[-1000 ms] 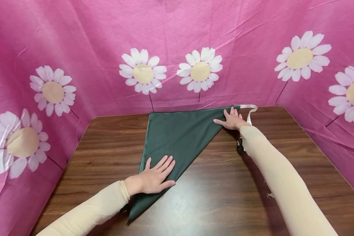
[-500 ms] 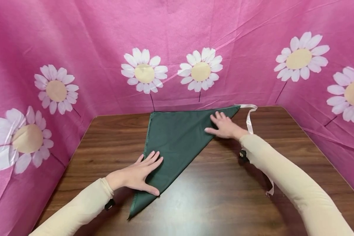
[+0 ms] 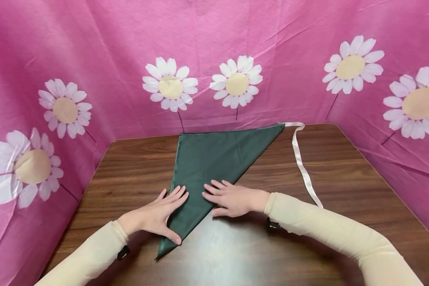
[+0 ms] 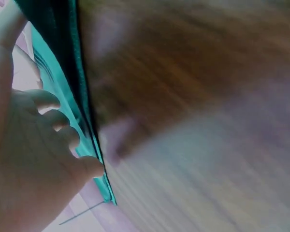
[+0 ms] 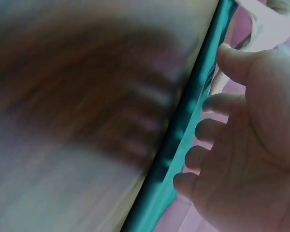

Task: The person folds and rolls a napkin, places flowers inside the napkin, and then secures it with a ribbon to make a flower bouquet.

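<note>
A dark green cloth [image 3: 211, 157] lies on the wooden table, folded into a triangle with its long folded edge toward me. From its far right corner a white ribbon [image 3: 298, 159] trails down the table, its near end hidden behind my right sleeve. My left hand [image 3: 153, 216] is spread over the cloth's lower left part, thumb at the long edge. My right hand [image 3: 234, 199] lies flat with its fingertips on the cloth near the middle of that edge. Both palms [image 4: 34, 154] show in the wrist views, fingers extended beside the green fabric.
The brown wooden table [image 3: 136, 159] ends at the back against a pink curtain [image 3: 128, 47] printed with white daisies. The curtain also stands along the left and right sides. A small black strap [image 3: 123, 252] shows under the left wrist, another [image 3: 273, 223] under the right.
My right hand has moved from the cloth's far right corner down and left along the long edge. My left hand has shifted left. More of the white ribbon shows; the cloth lies almost unchanged.
</note>
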The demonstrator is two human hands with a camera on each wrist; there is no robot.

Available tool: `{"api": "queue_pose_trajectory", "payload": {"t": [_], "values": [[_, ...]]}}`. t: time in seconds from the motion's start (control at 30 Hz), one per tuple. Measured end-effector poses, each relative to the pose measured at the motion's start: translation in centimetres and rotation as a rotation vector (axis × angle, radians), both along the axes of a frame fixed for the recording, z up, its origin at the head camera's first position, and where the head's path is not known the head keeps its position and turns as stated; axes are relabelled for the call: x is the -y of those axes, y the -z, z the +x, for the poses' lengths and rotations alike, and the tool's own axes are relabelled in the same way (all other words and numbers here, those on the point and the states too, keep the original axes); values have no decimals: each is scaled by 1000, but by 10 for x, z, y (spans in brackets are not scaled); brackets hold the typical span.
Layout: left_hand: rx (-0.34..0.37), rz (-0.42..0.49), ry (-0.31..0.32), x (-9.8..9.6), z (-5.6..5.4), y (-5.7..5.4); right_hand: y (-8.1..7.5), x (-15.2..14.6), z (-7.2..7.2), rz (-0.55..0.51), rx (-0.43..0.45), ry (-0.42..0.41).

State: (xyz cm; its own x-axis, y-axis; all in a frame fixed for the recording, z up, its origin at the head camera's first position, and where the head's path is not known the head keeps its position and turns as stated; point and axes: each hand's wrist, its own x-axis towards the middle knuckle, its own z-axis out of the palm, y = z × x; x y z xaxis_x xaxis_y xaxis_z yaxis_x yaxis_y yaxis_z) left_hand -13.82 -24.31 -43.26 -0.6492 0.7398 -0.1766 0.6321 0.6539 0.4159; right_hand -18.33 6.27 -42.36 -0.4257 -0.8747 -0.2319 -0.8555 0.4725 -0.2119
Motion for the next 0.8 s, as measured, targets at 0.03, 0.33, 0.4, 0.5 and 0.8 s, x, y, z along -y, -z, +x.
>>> {"api": "queue_pose_trajectory", "payload": {"t": [0.03,0.33,0.4,0.5,0.8], "values": [[-5,9,1,2,1,1,0,5,3,5,-2,-16],[-57,82,14,19,15,4,3,26,34,29,-36,-166],[-60,95,21,23,17,4,2,27,39,36,-42,-187],[-58,115,29,30,20,5,3,29,45,50,-60,-213],[-87,144,30,36,25,16,6,31,49,86,-81,-224]]}}
